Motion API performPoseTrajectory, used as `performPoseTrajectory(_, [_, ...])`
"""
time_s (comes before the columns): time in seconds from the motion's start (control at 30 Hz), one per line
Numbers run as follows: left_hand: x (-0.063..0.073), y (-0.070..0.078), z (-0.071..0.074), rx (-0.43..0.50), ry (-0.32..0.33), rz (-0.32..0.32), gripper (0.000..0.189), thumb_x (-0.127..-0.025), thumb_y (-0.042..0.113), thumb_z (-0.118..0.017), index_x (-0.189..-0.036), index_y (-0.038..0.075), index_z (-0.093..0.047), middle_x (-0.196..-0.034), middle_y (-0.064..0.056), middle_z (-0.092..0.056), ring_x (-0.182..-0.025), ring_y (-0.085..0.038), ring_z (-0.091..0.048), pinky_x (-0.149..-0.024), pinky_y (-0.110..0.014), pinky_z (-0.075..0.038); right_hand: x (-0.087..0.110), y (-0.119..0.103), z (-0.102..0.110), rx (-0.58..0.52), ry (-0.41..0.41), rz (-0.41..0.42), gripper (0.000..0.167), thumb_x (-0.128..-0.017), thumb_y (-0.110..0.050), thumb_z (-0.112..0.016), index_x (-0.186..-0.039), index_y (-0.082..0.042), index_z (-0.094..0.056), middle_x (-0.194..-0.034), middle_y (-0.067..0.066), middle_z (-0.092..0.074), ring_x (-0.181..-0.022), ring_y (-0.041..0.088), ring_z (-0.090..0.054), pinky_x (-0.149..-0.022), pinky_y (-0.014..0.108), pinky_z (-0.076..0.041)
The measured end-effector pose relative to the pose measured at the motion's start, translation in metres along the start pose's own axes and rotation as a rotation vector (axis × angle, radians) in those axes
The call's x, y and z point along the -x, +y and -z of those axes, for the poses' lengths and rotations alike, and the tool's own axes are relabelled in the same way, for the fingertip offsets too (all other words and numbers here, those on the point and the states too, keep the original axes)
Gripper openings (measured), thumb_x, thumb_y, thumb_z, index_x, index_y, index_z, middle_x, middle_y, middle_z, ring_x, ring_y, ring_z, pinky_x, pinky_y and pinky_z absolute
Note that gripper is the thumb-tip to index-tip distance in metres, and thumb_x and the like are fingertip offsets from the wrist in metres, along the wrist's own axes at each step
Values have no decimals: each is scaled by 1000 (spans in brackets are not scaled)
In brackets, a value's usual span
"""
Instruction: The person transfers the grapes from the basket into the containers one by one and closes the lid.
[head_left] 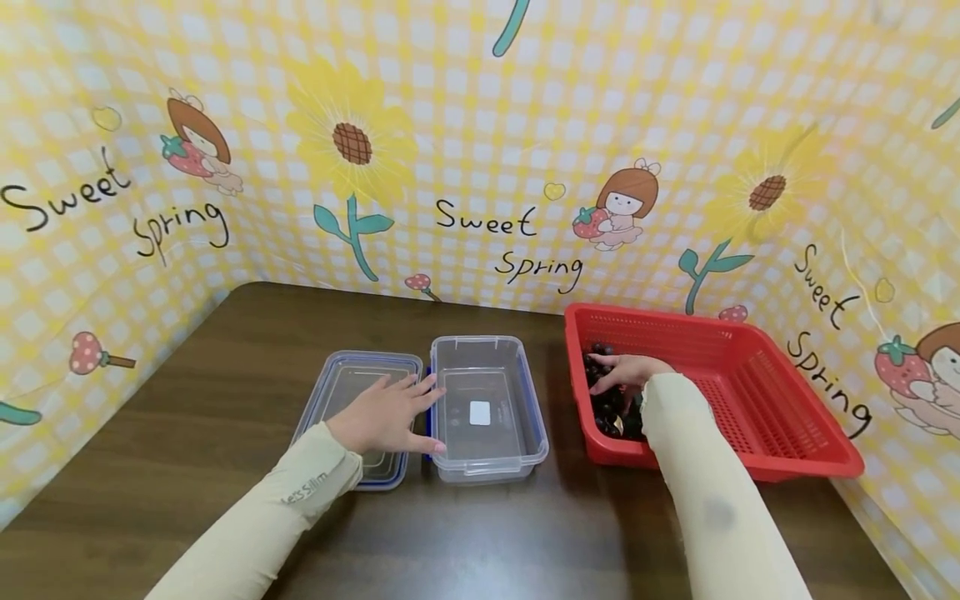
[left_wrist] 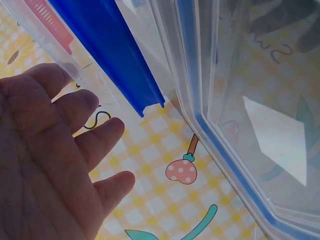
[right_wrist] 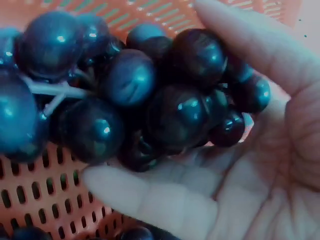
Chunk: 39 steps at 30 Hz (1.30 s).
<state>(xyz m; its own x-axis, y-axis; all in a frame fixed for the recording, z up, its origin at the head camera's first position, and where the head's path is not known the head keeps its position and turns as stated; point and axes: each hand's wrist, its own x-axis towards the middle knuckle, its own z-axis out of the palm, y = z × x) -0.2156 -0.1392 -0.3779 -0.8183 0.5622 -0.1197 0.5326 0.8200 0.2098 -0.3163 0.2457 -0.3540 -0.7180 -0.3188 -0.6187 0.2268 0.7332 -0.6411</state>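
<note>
A bunch of dark grapes (right_wrist: 182, 112) lies in the left part of the red basket (head_left: 697, 325). My right hand (head_left: 628, 372) reaches in over the basket's front and holds the bunch, fingers curved round one side and thumb on the other in the right wrist view. To the left stands a clear plastic container (head_left: 487, 467) with a white label inside its bottom. Beside it lies its clear lid (head_left: 345, 392) with a blue seal. My left hand (head_left: 390, 414) is spread over the lid, its fingertips at the container's left rim; whether they touch it I cannot tell.
Everything sits on a dark wood table (head_left: 180, 417). A yellow checked cloth (head_left: 480, 150) with flowers and lettering hangs behind and on both sides. A blue locking flap (left_wrist: 107, 55) sticks out from the container in the left wrist view.
</note>
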Motion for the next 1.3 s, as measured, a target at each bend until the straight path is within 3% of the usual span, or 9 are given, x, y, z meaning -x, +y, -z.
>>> performPoseTrajectory(0.13, [1,2,0,-5,-7,0,88,-84,65,-57,-147,7,-38,-153,-16,-29,-137,-42,-28,-109,-64,-16,-5,5,-1,-23,-42,2,93,-87,-14,-63,-153,-8,2,-152,31,1,-126,51,-33,-88,50,-50])
performPoseTrajectory(0.3, [0,2,1,-11,3,-11,87,-84,64,-58,-146,6,-39,-152,-18,-30,-136,-43,-30,-108,-64,-17,-10,6,1,20,-48,40,94,-84,-12,-63,-152,-5,1,-152,31,-3,-136,48,-16,-105,59,-30])
performPoseTrajectory(0.47, [-1,3,3,-20,3,-13,87,-83,65,-58,-146,7,-40,-152,-17,-31,-136,-43,-30,-108,-64,-17,-12,7,2,152,0,74,90,-84,-10,-64,-152,-3,-6,-149,33,-12,-132,45,-26,-107,58,-28])
performPoseTrajectory(0.57, [-2,2,3,-27,6,-16,87,-83,65,-58,-146,6,-41,-152,-18,-31,-136,-43,-31,-107,-65,-18,-11,5,2,209,5,67,89,-83,-10,-64,-152,-5,-8,-147,33,-18,-122,39,-37,-100,51,-38])
performPoseTrajectory(0.67, [-1,2,2,-27,3,-6,86,-83,64,-59,-146,8,-41,-152,-16,-31,-136,-43,-30,-108,-64,-17,-12,6,3,260,3,59,87,-83,-12,-65,-152,-6,-12,-138,32,-31,-87,23,-51,-77,31,-47])
performPoseTrajectory(0.8, [-1,2,1,-19,4,2,86,-83,64,-60,-146,9,-41,-152,-16,-31,-137,-43,-30,-109,-63,-17,-12,9,3,274,4,91,81,-82,-11,-62,-151,-5,-19,-127,27,-38,-63,14,-40,-60,24,-37])
performPoseTrajectory(1.07, [-2,1,-1,-32,20,-16,87,-82,66,-59,-145,8,-43,-151,-17,-33,-136,-44,-31,-108,-64,-20,-5,12,5,249,62,156,70,-80,-6,-62,-145,-3,-34,-124,25,-44,-106,37,-46,-90,48,-44])
performPoseTrajectory(1.2, [-2,0,-1,-48,31,-27,87,-82,66,-59,-144,7,-44,-151,-17,-34,-135,-44,-32,-107,-63,-21,-1,12,7,116,64,148,71,-80,-5,-60,-145,-7,-33,-131,27,-37,-106,42,-49,-76,51,-55])
performPoseTrajectory(1.3, [-3,0,1,-51,26,-25,87,-82,66,-58,-144,7,-44,-150,-17,-34,-135,-44,-32,-107,-64,-22,1,11,10,52,62,150,73,-80,-4,-60,-146,-9,-30,-133,28,-35,-104,43,-51,-62,45,-58])
